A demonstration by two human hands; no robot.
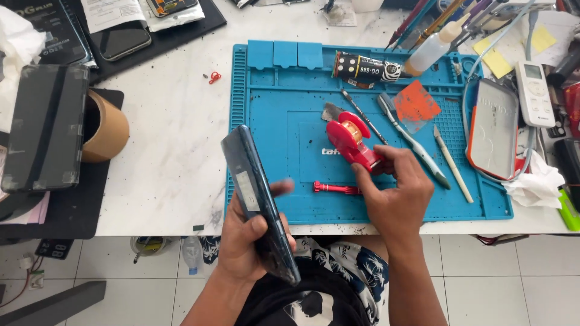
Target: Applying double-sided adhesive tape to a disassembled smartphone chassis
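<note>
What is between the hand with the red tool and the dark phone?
Nothing solid that I can see. The right hand holds the red plastic suction tool over the blue rubber mat; only open air separates it from the dark flat phone in the left hand.

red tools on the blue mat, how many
2: a red suction tool gripped by the right hand, and a slim red screwdriver lying on the blue mat near its front edge. Others may be hidden.

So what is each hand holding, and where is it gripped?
The left hand grips a dark phone around its lower half. The right hand holds a red tool by its handle end.
</note>
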